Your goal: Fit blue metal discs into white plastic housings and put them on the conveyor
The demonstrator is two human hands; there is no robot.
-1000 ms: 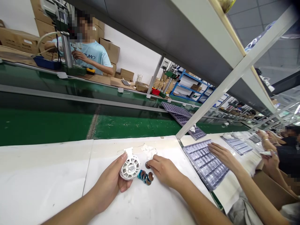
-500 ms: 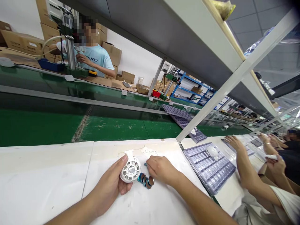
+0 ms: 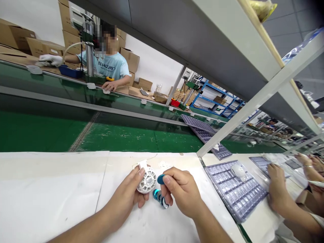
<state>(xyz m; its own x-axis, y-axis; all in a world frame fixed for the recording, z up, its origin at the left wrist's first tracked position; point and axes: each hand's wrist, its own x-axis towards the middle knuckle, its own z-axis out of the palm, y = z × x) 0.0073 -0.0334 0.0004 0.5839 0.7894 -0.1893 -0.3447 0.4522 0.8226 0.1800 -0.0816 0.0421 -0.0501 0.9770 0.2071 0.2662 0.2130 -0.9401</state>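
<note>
My left hand (image 3: 126, 192) is closed on the rim of the white vented housing (image 3: 147, 181), thumb at its tab, fingers behind and below. The housing is held over the middle of the bench (image 3: 50, 189), toward the far edge. My right hand (image 3: 186, 192) pinches one blue disc (image 3: 160, 179) between thumb and fingertips, just beside the housing.

Fault conditions, as judged:

1. Dropped disc. Cause: the pinch covers only one side of a thin, smooth-looking edge; a slight roll of the thumb could release it.
2. Scattered discs. Cause: the overlapping loose discs (image 3: 157, 194) lie just below both hands, on the near-edge side; a low wrist or finger could sweep them apart.
3. Snagged wire. Cause: the thin pale wire (image 3: 153, 157) runs beside the tab toward the far edge; a turn of the housing could catch it.
4. Tilted housing. Cause: support is from one side only; pressure on the opposite rim could tip it.

I cannot tell whether the disc's hidden face is marked.
</note>
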